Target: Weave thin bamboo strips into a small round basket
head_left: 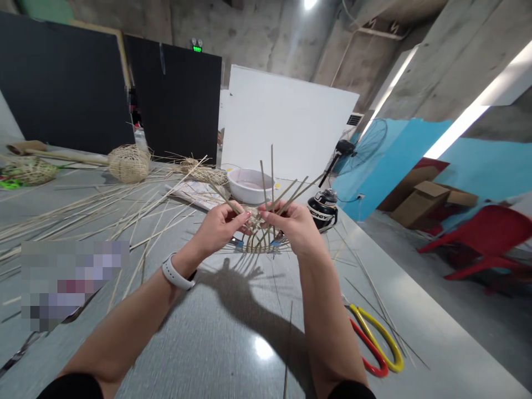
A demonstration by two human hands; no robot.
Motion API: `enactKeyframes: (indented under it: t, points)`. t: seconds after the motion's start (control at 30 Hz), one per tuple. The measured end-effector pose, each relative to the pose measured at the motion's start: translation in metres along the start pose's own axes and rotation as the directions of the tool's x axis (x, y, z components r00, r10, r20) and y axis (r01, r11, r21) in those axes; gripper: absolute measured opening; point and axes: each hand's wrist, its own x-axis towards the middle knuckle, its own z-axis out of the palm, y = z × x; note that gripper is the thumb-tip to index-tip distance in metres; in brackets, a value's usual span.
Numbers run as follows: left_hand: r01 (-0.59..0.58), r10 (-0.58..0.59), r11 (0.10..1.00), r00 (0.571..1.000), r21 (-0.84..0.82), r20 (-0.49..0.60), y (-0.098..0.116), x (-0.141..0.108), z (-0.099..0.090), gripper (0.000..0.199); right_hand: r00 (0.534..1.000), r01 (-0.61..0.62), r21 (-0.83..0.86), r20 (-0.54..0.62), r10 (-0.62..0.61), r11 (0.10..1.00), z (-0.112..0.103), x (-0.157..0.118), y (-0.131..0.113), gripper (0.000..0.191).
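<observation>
A partly woven piece of bamboo strips [258, 243] stands on the grey table between both hands, its loose ends fanning upward. My left hand [222, 226] pinches strips at the upper left of the weave, thumb and fingers pressed together. Close beside it on the right, my right hand [291, 221] grips other upright strips between thumb and fingers. Small blue clips [275, 243] show low on the weave. The fingertips of the two hands nearly meet, and they hide part of the woven area.
Loose strips [153, 233] spread over the table's left side. Behind the hands stand a white basin [250, 185] and a black jar [323, 208]. Scissors with red and yellow handles [376, 338] lie at right. A round woven basket [129, 163] sits at back left.
</observation>
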Motion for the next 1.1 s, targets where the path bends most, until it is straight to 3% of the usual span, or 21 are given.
enactKeyframes:
  t: [0.1, 0.23, 0.37, 0.5, 0.9, 1.1]
  points:
    - [-0.02, 0.02, 1.0, 1.0, 0.018, 0.013, 0.0, -0.001, 0.0, 0.031, 1.0, 0.012, 0.005, -0.019, -0.012, 1.0, -0.004, -0.001, -0.001, 0.028]
    - [0.078, -0.076, 0.996, 0.997, -0.043, 0.029, 0.002, -0.001, 0.001, 0.028, 1.0, -0.003, -0.006, 0.015, 0.003, 1.0, -0.003, -0.001, -0.002, 0.024]
    - [0.155, -0.157, 0.988, 0.984, 0.026, 0.08, 0.009, -0.002, 0.003, 0.022, 0.996, -0.004, 0.018, 0.088, 0.003, 1.0, 0.0, 0.001, 0.002, 0.021]
    - [0.209, -0.217, 0.975, 0.969, 0.074, 0.118, 0.01, -0.002, 0.003, 0.032, 0.996, -0.006, 0.022, 0.085, 0.004, 1.0, 0.001, 0.001, 0.003, 0.022]
    - [-0.009, -0.004, 0.973, 0.998, 0.232, 0.056, -0.007, -0.001, 0.0, 0.029, 0.998, 0.022, 0.017, 0.061, -0.023, 1.0, -0.004, 0.004, 0.009, 0.025]
    - [0.058, -0.06, 0.986, 0.998, 0.159, 0.008, -0.006, 0.0, 0.002, 0.025, 0.998, 0.047, 0.022, 0.045, -0.048, 0.999, -0.004, 0.004, 0.008, 0.026]
